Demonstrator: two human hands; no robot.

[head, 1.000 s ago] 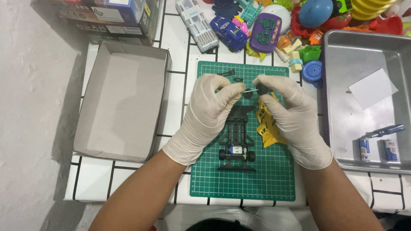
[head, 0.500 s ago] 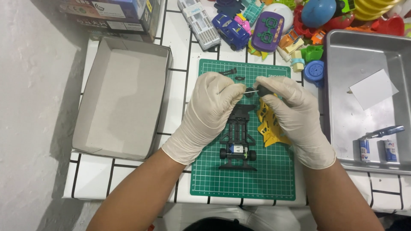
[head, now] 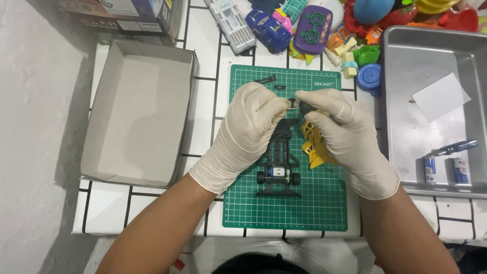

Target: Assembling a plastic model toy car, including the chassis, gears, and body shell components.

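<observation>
Item: black toy-car chassis (head: 278, 165), lying on the green cutting mat (head: 324, 213). Left hand (head: 248, 129) and right hand (head: 342, 132), gloved, meet above it, pinching a small screwdriver (head: 299, 105). Risk: tip slips; loose black parts (head: 269, 80) nearby could scatter, I'd judge.

Single head-worn view, looking steeply down, close over the green cutting mat (head: 314, 213), white tiled table (head: 208, 109)

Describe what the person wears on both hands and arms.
Both the left hand and the right hand wear thin, cream-white disposable gloves that end in a rolled cuff just past the wrist. The forearms are bare below them: no sleeves, watch or jewellery show.
</observation>
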